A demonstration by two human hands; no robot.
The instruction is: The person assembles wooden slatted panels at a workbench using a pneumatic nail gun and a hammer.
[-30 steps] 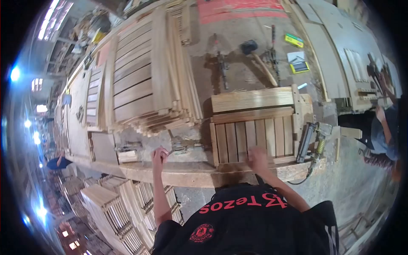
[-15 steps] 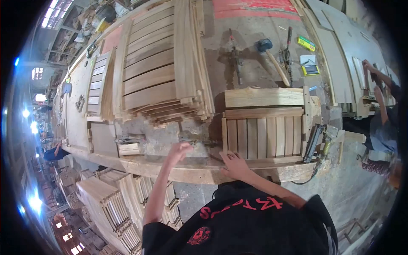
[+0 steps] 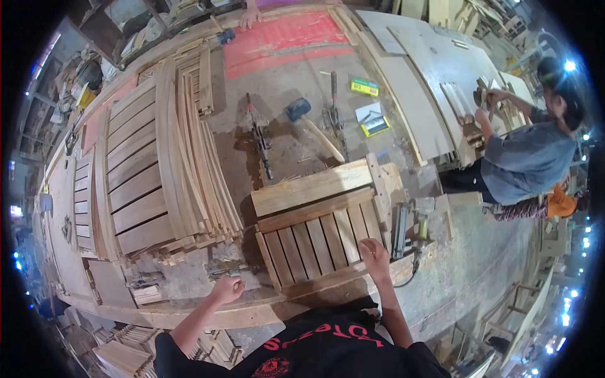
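Note:
A slatted wooden panel (image 3: 318, 249) lies at the bench's front edge, inside a wooden jig with a wide board (image 3: 312, 188) along its far side. Over the panel's near right part is my right hand (image 3: 375, 257), its fingers curled in and no object showing in them. To the left of the panel, close over the bench edge, my left hand (image 3: 228, 290) is closed with thumb and fingertips together; I cannot tell what it holds, if anything. A nail gun (image 3: 399, 230) with a hose stands just right of the jig, near my right hand.
Stacked slatted panels (image 3: 135, 170) fill the bench's left side. Behind the jig lie a mallet (image 3: 315, 129), bar clamps (image 3: 258, 142) and a yellow-green box (image 3: 364, 87). A co-worker (image 3: 526, 151) works at the right bench; another person's hand (image 3: 251, 16) rests at the far edge.
The view has swung to the right. My right hand has left the panel's near left corner for its right side, fingers now curled. My left hand stays closed, left of the panel.

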